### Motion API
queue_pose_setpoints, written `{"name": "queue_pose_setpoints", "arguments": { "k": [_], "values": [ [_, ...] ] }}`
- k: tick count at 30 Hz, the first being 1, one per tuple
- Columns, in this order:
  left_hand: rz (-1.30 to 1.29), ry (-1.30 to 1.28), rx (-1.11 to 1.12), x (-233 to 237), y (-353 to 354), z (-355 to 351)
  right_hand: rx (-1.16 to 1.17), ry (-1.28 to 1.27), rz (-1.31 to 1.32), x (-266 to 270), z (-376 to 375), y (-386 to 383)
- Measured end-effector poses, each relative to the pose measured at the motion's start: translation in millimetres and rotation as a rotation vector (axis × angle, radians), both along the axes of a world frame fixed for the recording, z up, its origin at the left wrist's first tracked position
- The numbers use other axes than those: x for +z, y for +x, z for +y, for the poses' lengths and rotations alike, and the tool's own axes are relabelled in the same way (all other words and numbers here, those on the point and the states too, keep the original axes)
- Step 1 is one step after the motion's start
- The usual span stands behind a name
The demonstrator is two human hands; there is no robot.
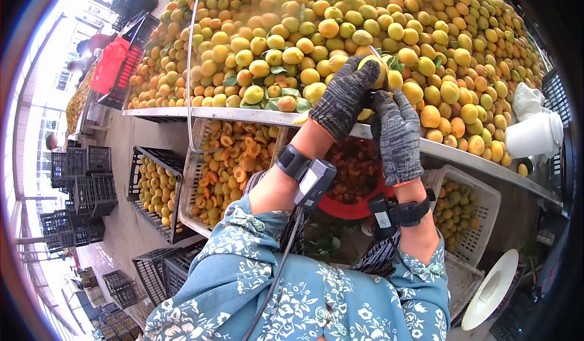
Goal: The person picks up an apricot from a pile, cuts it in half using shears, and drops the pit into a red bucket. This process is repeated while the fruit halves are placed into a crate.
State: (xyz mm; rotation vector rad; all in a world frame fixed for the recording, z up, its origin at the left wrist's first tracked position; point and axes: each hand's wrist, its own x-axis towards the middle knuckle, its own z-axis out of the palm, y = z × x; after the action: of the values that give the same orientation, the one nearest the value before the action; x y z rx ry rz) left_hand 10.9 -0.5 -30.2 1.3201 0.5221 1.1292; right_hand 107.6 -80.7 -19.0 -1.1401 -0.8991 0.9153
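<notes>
My left hand [345,98], in a dark grey knit glove, is closed around a yellow apricot [382,68] above the front edge of the fruit heap. My right hand [396,131], gloved the same way, is closed just below that fruit, its fingertips close to the left ones. A thin blade-like tool [375,51] shows its tip at the top of the fruit; its handle is hidden in the right hand. Beyond both hands spreads a large heap of apricots [328,28], with some green leaves among them, behind a metal table edge [243,116].
Below the edge stand a crate of halved apricots [237,152], a red basin [344,209] of brownish-red pieces and a pale crate [486,219] of fruit. A black crate [175,174] is on the left. A white bucket [535,134] is at right, above a pale round lid-like object [491,289].
</notes>
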Motion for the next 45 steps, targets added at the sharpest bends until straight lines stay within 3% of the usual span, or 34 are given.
{"name": "queue_pose_setpoints", "arguments": {
  "k": [2,4,5,6,7,8,10,15,18,20,21,23,26,30,32,33,35,36,38,39,45],
  "values": [
    [0.242,0.526,0.214,-23,2,11,0.011,-0.142,0.131,-4,3,3],
    [0.262,0.645,0.337,-23,4,4,-0.131,0.321,-0.684,-29,8,9],
    [0.279,0.762,0.463,-22,4,0,-0.133,0.321,-0.683,-24,8,6],
    [0.279,0.763,0.462,-7,3,-6,-0.101,0.142,-0.477,-15,6,2],
    [0.053,0.077,0.194,9,0,-9,-0.067,-0.034,-0.270,-6,4,-1],
    [-0.174,-0.603,-0.087,19,-1,-11,-0.066,-0.033,-0.270,1,2,-1],
    [-0.186,-0.614,-0.067,15,-2,-11,-0.168,-0.128,-0.764,10,-2,-4],
    [-0.137,-0.747,-0.076,25,-6,-8,-0.211,-0.127,-0.971,9,-3,-7],
    [-0.287,-0.641,0.000,1,5,-3,-0.184,-0.133,-0.884,-2,3,-12],
    [-0.225,-0.365,0.078,-12,5,3,-0.135,-0.077,-0.428,-10,7,-17],
    [-0.226,-0.363,0.079,-11,4,3,-0.135,-0.075,-0.427,-12,8,-19],
    [-0.135,-0.297,0.159,-6,5,0,-0.042,-0.109,-0.052,-14,9,-22],
    [-0.152,-0.232,0.153,-12,4,0,0.008,-0.113,0.138,-16,10,-23],
    [-0.041,-0.055,0.202,-30,4,1,0.096,-0.104,0.197,-11,7,-18],
    [0.029,0.344,0.405,-52,8,7,0.061,-0.174,0.438,-2,6,-21],
    [0.024,0.351,0.404,-31,7,4,0.060,-0.167,0.434,-2,7,-17],
    [-0.360,-0.619,-0.003,5,1,-1,-0.038,-0.100,-0.339,-5,9,-8],
    [-0.360,-0.618,-0.005,6,-1,0,-0.039,-0.099,-0.340,-4,7,-6],
    [-0.414,-0.638,-0.065,8,-4,3,-0.129,-0.156,-0.770,1,3,-4],
    [-0.405,-0.597,-0.051,8,-4,3,-0.092,-0.098,-0.583,-8,6,-2],
    [-0.445,-0.590,-0.071,9,-2,-1,-0.081,-0.054,-0.483,-4,5,0]
  ]
}}
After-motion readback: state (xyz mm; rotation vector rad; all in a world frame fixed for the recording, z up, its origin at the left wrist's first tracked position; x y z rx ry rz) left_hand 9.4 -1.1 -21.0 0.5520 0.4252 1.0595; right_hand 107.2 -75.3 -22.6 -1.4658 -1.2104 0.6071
